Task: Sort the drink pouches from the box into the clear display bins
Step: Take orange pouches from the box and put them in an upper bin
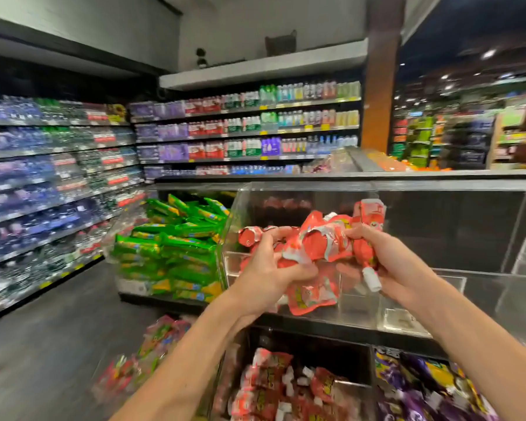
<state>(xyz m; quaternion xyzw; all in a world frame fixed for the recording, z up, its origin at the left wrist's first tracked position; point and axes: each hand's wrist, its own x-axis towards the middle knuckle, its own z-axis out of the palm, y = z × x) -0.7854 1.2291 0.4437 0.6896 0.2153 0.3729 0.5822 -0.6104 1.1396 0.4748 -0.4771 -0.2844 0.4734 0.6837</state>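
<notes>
Bundle of red drink pouches [319, 243], crumpled, held at the open front of the upper clear bin [304, 186]. Left hand [264, 268] and right hand [392, 268] each grasp one end, fingers [360, 233] curled round the pouches. To the left, a bin of green pouches [179, 247]. Below and nearer, lower red pouches [268, 387] and purple pouches [419, 387].

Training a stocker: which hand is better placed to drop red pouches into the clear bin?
Probably left: the left hand grips red pouches squarely before the clear bin; the right hand sits toward its right edge.
</notes>
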